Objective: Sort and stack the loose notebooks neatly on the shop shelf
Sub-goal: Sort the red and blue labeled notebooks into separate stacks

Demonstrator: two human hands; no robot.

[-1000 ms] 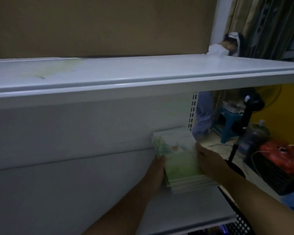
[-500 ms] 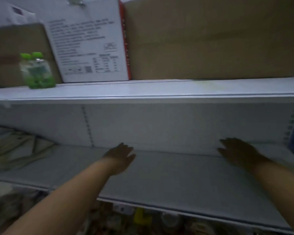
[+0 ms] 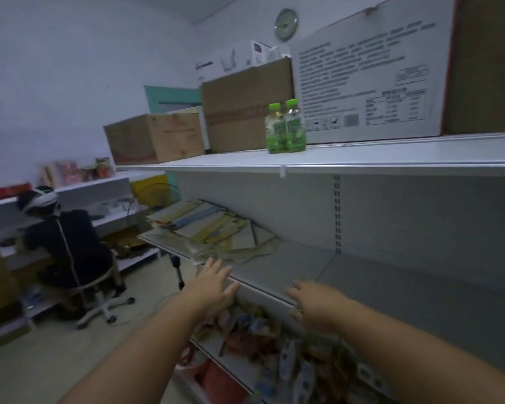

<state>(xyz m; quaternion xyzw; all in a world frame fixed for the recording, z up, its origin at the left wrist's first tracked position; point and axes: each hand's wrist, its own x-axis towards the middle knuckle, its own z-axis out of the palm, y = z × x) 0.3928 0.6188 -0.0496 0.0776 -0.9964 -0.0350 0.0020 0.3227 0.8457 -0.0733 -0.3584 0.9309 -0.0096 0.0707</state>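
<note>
At the shelf (image 3: 376, 281) edge, left hand (image 3: 213, 288) and right hand (image 3: 315, 306) hover, fingers (image 3: 215, 266) spread empty, near notebooks (image 3: 207, 228).

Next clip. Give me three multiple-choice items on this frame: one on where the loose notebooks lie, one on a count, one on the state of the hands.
1. Where does the loose notebook pile lie?
A) on the top shelf
B) at the left end of the middle shelf
C) on the floor

2. How many green-capped bottles stand on the top shelf?
A) one
B) two
C) four

3. What state are the left hand and right hand in?
A) both open, holding nothing
B) both gripping a notebook
C) the left holding a bottle

Answers: 1 B, the pile sits one level under the top shelf, at its left end. 2 B, two green caps show side by side. 3 A, the fingers are spread and hold nothing.
</note>
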